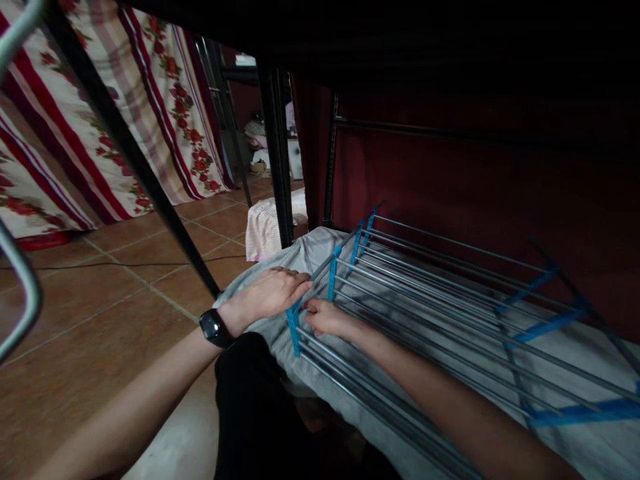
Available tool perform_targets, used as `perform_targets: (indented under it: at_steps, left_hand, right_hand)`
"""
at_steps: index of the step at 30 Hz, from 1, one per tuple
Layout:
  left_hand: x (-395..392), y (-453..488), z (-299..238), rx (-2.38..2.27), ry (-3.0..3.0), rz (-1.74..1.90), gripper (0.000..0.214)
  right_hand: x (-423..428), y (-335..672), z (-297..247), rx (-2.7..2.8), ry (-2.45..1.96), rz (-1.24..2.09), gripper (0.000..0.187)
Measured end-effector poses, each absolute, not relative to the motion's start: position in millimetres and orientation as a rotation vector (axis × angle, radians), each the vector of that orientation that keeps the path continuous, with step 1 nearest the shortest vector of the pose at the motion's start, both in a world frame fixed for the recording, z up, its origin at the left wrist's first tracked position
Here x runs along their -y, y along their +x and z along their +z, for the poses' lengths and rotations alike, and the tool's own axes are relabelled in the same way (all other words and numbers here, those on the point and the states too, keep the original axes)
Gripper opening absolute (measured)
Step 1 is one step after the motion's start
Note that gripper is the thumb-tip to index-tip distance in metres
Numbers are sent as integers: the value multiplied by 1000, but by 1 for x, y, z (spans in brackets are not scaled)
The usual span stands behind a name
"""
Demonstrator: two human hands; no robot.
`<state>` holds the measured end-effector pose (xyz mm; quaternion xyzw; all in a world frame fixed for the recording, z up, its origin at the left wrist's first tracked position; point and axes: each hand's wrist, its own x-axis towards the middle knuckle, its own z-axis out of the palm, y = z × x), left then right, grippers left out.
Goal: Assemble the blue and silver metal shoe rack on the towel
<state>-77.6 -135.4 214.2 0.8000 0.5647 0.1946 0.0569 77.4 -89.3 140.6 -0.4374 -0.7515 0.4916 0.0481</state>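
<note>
A shoe rack (410,283) of thin metal tubes joined by blue plastic brackets lies on grey cloth (315,247). My left hand (273,291), with a black watch (214,328) on its wrist, rests over the near left corner. Its fingers close over the grey end pole beside a blue bracket (295,331). My right hand (325,317) is at the same corner, just inside the bracket. Its fingers are curled against the bracket, and the fingertips are partly hidden. My right forearm crosses above the tubes.
A black metal frame post (130,153) slants down on the left, and another post (277,153) stands behind. Dark structure hangs overhead. A floral striped curtain (175,100) hangs over the tiled floor (150,247). A pale pipe (23,287) curves at the left edge.
</note>
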Motion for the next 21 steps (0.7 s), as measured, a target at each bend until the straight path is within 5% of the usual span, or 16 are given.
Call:
perform_targets:
  at_steps: [8,13,21]
  left_hand:
    - [139,-72,217,-1756,2524,529,46]
    - [141,-74,215,-1711,2573,519,47]
    - [141,-78,210,-1636,2395,690,44]
  right_hand:
    - [99,65,160,2652,-1173,1227,6]
    - [109,76,153,2815,-1068,742,23]
    - [109,80,154,2758,-1159,829,30]
